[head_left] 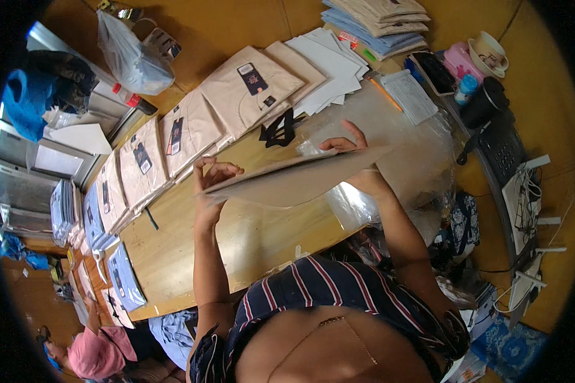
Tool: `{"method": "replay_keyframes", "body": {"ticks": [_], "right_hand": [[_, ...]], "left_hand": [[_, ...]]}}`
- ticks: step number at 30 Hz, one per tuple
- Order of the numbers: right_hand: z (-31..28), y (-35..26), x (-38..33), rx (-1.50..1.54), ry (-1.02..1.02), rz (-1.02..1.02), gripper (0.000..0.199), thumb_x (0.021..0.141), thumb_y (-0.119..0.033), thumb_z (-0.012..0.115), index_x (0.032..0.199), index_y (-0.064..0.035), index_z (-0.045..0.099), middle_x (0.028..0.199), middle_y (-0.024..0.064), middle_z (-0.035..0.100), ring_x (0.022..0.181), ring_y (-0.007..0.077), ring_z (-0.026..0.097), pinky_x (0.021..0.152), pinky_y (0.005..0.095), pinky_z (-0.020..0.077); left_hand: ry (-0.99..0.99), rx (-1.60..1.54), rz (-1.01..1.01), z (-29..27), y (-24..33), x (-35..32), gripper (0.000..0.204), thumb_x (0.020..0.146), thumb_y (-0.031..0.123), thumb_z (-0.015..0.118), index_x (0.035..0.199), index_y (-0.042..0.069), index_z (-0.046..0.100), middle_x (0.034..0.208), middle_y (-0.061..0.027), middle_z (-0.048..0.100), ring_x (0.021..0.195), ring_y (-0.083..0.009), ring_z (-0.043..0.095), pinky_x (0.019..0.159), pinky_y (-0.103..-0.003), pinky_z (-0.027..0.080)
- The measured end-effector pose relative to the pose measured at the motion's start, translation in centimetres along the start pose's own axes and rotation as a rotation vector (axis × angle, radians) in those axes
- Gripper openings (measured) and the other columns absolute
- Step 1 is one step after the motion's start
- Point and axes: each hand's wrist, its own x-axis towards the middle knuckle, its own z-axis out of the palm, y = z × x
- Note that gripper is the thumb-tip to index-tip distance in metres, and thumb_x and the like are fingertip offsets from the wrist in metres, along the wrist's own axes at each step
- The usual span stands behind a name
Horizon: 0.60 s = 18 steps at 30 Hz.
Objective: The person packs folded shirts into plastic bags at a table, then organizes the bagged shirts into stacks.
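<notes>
Held up above the table between both my hands is a flat beige packet (281, 185), which looks like a folded garment in clear plastic, tilted and seen nearly edge-on. My left hand (212, 180) grips its left end, fingers bent over the edge. At the other end my right hand (359, 167) holds it, partly hidden behind the packet, with some fingers raised. Beyond it, several folded beige garments in clear bags (252, 86) lie overlapping in a row, each with a dark tag. A black strap or ribbon (280, 129) lies between that row and my right hand.
Clear plastic bags (354, 207) lie under my right arm. White paper sheets (329, 64) and a stack of folded garments (380, 29) are at the far side. A black telephone (501, 150) and cups stand right. Another person in pink (102, 351) works at lower left.
</notes>
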Motion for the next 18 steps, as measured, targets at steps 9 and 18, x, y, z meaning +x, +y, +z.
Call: {"method": "replay_keyframes", "body": {"ticks": [9,18], "right_hand": [[0.5,-0.4,2.2,-0.136,0.096,-0.006,0.047,0.065,0.001,0.061,0.107,0.0018,0.039,0.105,0.0105,0.046,0.098,0.015,0.044,0.084,0.0283,0.0343],[1.0,-0.2,2.0,-0.005,0.024,0.064,0.058,0.066,-0.002,0.061,0.115,-0.0032,0.031,0.107,0.0077,0.044,0.099,0.0158,0.043,0.084,0.0283,0.0344]], "left_hand": [[0.093,0.25,0.054,-0.6,1.5,2.7,0.074,0.05,0.003,0.074,0.11,0.004,0.031,0.099,-0.0076,0.047,0.096,-0.0192,0.045,0.084,-0.03,0.036],[0.102,0.198,0.207,-0.1,0.2,1.4,0.083,0.051,0.004,0.074,0.117,0.002,0.022,0.115,-0.011,0.035,0.105,-0.0194,0.037,0.088,-0.031,0.031]]}}
